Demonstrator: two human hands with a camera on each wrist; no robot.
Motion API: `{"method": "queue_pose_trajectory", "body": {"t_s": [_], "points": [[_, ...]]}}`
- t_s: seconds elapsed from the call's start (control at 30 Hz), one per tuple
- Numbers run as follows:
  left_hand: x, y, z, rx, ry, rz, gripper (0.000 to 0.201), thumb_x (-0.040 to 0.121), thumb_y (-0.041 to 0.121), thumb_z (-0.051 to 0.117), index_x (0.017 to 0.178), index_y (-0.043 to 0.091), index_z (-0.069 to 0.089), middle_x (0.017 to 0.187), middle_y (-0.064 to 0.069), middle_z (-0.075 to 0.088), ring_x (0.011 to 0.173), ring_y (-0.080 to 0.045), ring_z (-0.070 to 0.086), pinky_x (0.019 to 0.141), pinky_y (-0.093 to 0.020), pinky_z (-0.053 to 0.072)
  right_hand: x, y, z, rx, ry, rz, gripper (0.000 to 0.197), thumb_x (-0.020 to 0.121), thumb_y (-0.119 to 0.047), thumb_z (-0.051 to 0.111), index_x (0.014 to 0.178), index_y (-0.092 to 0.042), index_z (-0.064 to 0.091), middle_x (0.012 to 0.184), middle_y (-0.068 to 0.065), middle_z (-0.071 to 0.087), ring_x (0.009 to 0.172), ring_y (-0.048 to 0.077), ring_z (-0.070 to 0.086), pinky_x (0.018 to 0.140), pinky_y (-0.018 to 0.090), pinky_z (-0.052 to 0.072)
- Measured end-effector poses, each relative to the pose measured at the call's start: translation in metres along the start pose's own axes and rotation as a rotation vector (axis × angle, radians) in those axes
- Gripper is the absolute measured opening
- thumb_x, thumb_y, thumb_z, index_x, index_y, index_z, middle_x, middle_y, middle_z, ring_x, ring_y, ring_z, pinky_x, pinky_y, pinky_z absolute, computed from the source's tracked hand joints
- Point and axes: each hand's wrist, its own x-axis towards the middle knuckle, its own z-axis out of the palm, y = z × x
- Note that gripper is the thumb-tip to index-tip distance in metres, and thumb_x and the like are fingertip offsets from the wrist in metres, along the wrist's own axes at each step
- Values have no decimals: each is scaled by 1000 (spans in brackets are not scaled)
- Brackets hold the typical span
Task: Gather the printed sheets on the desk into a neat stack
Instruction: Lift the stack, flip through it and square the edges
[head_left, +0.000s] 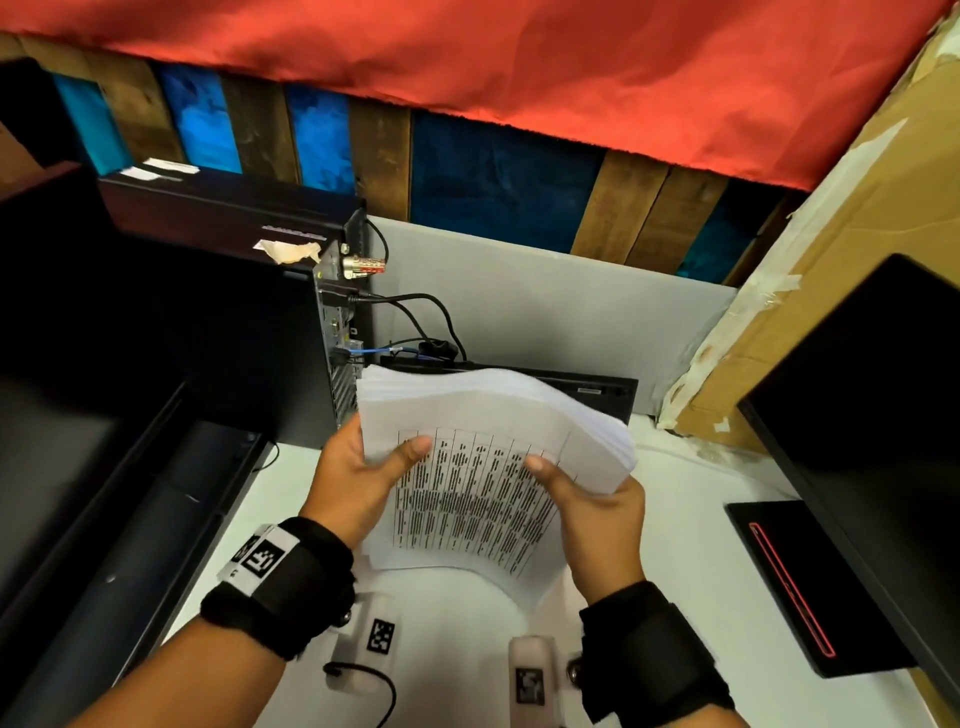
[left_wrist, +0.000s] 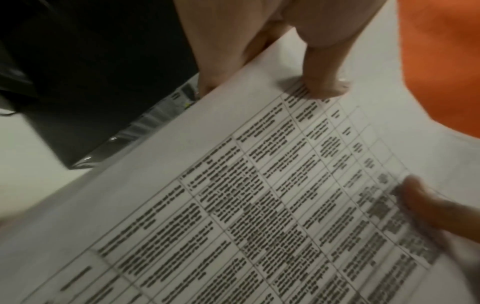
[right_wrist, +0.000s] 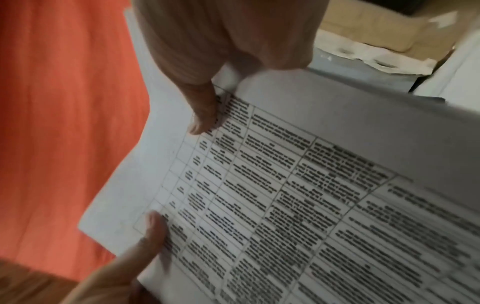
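Above the white worktop (head_left: 675, 519), both hands hold the sheets (head_left: 483, 457) up as one thick, bowed stack, its far edges fanned. The left hand (head_left: 358, 478) pinches the left edge, thumb on the printed face; the right hand (head_left: 592, 514) pinches the right side likewise. The other fingers of both hands are hidden behind the paper. The top sheet bears a ruled table of dense black text, too blurred to read. A black computer tower (head_left: 218, 332) stands to the left.
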Motion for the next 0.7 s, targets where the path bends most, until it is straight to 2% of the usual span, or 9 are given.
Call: {"method": "queue_pose_trajectory", "body": {"t_s": [0.07,0.13,0.2,0.27,0.33,0.43,0.53,0.63,0.7], "points": [[1,9,3,-4,2,49,37,70,19,72,107,22,65,102,9,76,101,-11,70,81,-18,55,5,-9,0,20,29,-53,34,69,3,80,93,-20,72,89,-7,78,84,8,74,76,22,59],[0,18,5,-6,-4,97,38,71,20,73,107,25,62,102,10,75,100,-9,70,79,-17,54,7,-12,0,-5,79,-133,47,66,0,84,104,-23,69,99,-3,77,96,14,72,81,26,58],[0,22,7,3,2,148,43,69,33,80,107,28,58,102,5,73,98,-11,69,76,-19,55,4,-13,-1,-95,163,-262,75,64,-7,87,123,-40,54,116,-4,66,112,19,63,92,30,54],[1,25,10,14,40,168,53,63,48,82,105,31,55,102,-1,67,94,-17,68,74,-26,56,-1,-11,-1,-222,209,-435,89,69,-8,86,135,-47,39,124,-3,52,121,14,53,101,32,48],[1,31,16,27,92,199,47,68,48,76,105,29,56,102,-4,64,91,-20,66,76,-31,56,-8,-8,1,-354,172,-541,75,75,-12,82,135,-38,47,129,-6,41,123,6,46,101,31,48],[4,39,26,56,212,239,34,79,41,72,97,14,60,91,2,63,79,-11,61,69,-23,51,-16,-7,5,-424,120,-502,46,80,-21,76,121,-38,63,135,-9,30,118,3,45,90,31,57],[8,39,26,86,279,217,16,87,29,67,89,15,61,86,5,61,75,-10,58,68,-24,47,-19,-4,2,-411,131,-468,46,82,-23,74,121,-44,60,133,-10,31,122,-4,44,92,26,55],[7,38,24,90,264,200,14,86,35,60,86,21,60,86,4,61,79,-14,57,72,-31,46,-22,-4,3,-388,135,-423,48,82,-23,73,122,-43,56,125,-6,36,119,-3,47,90,26,56],[3,40,27,142,247,236,15,87,33,63,86,18,60,86,3,62,82,-14,59,74,-29,48,-25,-6,5,-396,126,-428,46,83,-22,73,121,-40,54,122,-5,37,115,-10,47,83,12,53]]}}
